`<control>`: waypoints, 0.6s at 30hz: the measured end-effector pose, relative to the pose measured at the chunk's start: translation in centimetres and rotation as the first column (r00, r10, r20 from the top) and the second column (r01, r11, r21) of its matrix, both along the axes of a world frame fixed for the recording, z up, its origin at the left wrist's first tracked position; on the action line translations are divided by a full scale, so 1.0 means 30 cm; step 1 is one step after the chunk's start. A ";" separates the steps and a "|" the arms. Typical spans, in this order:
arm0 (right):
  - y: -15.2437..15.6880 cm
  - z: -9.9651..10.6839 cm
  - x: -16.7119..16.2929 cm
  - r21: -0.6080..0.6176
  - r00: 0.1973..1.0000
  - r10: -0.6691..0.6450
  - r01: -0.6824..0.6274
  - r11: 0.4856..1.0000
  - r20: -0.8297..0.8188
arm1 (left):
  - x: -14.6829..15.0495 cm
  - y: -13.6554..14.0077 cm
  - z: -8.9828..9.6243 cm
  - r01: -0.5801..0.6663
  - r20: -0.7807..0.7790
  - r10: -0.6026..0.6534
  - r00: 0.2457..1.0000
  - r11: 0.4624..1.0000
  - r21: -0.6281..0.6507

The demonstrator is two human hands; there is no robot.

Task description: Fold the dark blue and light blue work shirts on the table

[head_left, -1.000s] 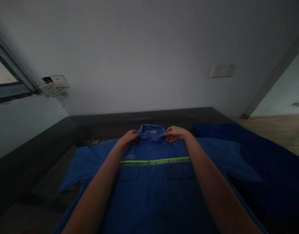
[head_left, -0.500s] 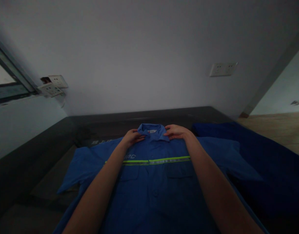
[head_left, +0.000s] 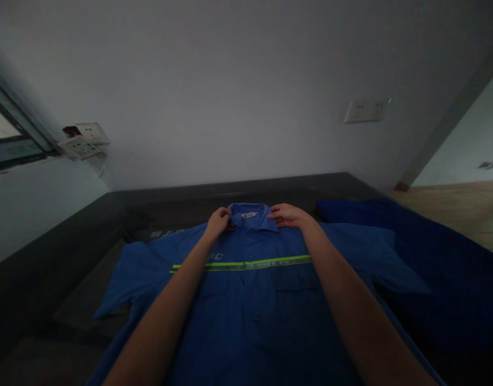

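A blue short-sleeved work shirt [head_left: 246, 300] lies spread out, front side up, with a yellow-green and silver reflective stripe [head_left: 270, 264] across its chest. Its collar [head_left: 252, 221] points away from me, and a white label [head_left: 249, 215] shows inside the neck. My left hand [head_left: 219, 221] pinches the left edge of the collar, fingers curled. At the collar's right side, my right hand [head_left: 288, 215] grips the edge between thumb and fingers. Both forearms reach across the shirt's front.
The shirt lies on a dark surface [head_left: 85, 289] with a raised dark rim [head_left: 230, 188] against a pale wall. Darker blue cloth [head_left: 439, 257] is at the right. Sockets [head_left: 367, 110] are on the wall; others [head_left: 83, 146] hang loose by a window at left.
My left hand has shifted slightly and its fingers have curled more at the collar edge. The collar's neck opening shows more of the label. My right hand stays at the collar's right side.
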State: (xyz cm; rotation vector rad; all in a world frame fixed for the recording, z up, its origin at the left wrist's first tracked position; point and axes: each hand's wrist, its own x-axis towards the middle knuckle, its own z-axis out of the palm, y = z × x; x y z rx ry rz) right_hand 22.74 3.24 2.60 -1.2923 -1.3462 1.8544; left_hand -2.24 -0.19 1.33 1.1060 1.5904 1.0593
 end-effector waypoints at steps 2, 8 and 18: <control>-0.002 0.001 -0.002 0.003 1.000 0.000 0.000 1.000 0.019 | 0.001 0.000 0.001 0.041 -0.048 -0.042 0.998 0.999 -0.034; -0.004 0.002 -0.005 0.010 0.999 -0.005 0.004 1.000 0.047 | 0.006 -0.022 0.012 0.129 -0.013 -0.133 0.991 0.975 -0.179; -0.012 0.007 -0.006 0.004 0.999 0.054 -0.054 0.999 -0.001 | -0.005 -0.032 0.035 0.215 0.212 -0.174 0.962 0.958 -0.188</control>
